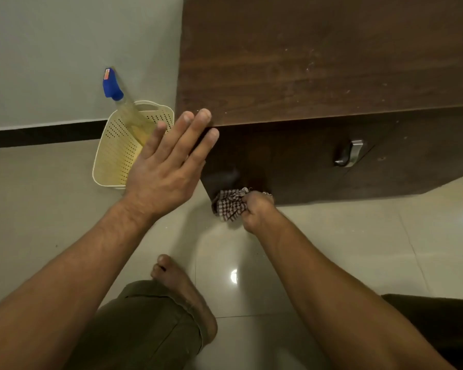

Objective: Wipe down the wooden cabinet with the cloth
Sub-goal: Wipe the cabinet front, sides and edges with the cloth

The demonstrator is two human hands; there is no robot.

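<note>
My right hand clutches the bunched cloth at the cabinet front's bottom edge — left hand, spread flat, braces its top corner.

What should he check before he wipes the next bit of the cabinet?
1. Cloth gripped in right hand: ok.
2. Cloth touching the cabinet front, low near the floor: ok.
3. Left hand braced flat on the top corner: ok.
4. Handle clear of the cloth: ok.
5. Top free of specks: not ok, pale specks show.
6. Spray bottle in the basket within reach: cannot tell.
</note>
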